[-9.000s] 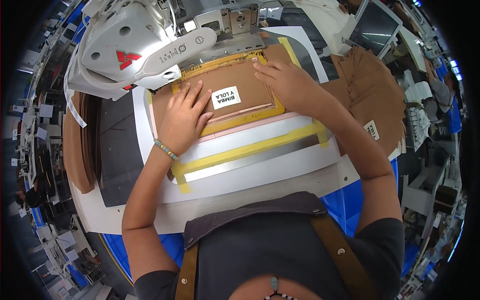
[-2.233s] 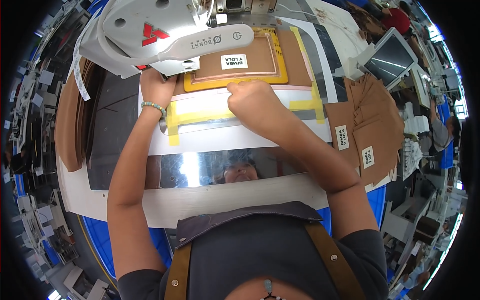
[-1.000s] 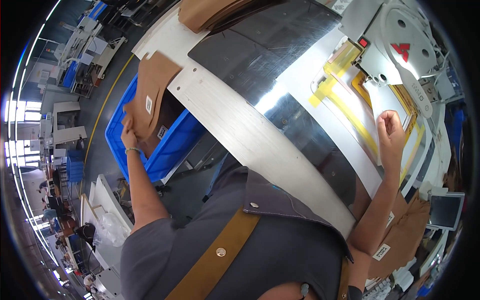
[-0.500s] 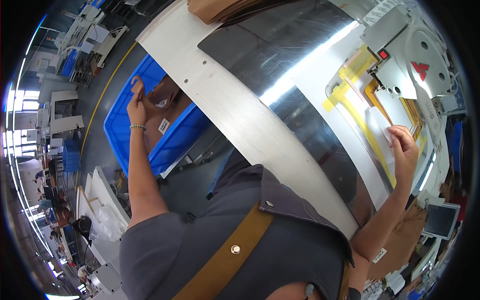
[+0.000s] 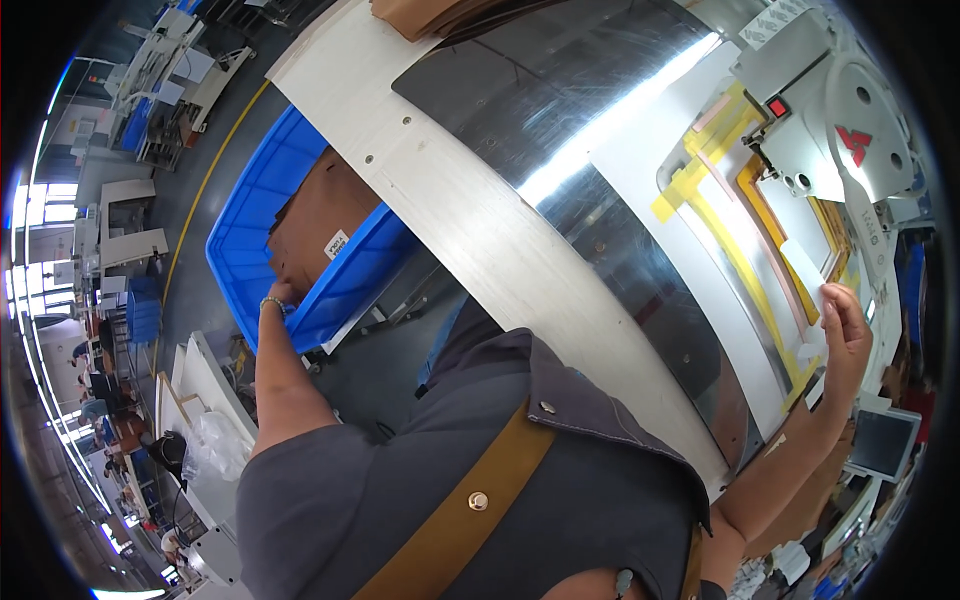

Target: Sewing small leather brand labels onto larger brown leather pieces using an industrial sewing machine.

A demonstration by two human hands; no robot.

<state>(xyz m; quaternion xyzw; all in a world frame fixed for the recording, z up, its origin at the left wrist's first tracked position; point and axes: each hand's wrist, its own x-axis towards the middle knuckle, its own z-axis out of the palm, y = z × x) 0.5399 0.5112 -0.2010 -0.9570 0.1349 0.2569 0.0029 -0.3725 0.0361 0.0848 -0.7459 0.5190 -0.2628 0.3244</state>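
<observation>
On the left, my left hand (image 5: 284,291) reaches into a blue bin (image 5: 235,215), at the near corner of a flat brown sheet (image 5: 320,205) that looks like leather or cloth. Its fingers are mostly hidden against the brown material. A small white label (image 5: 336,243) lies on the sheet. At the right, my right hand (image 5: 848,325) pinches a white strip (image 5: 803,266), like paper, between thumb and fingers. The strip lies over a yellow-edged frame (image 5: 757,205) under the head of a white sewing machine (image 5: 805,135).
A pale work table (image 5: 480,215) with a shiny dark metal plate (image 5: 560,110) runs between my arms. Brown sheets (image 5: 430,14) are stacked at its far end. Yellow tape (image 5: 690,187) marks a white panel by the machine. A screen (image 5: 884,443) stands at the lower right.
My left hand has come nearer along the bin, and the brown sheet now lies flatter. My right hand has shifted right and nearer with the white strip.
</observation>
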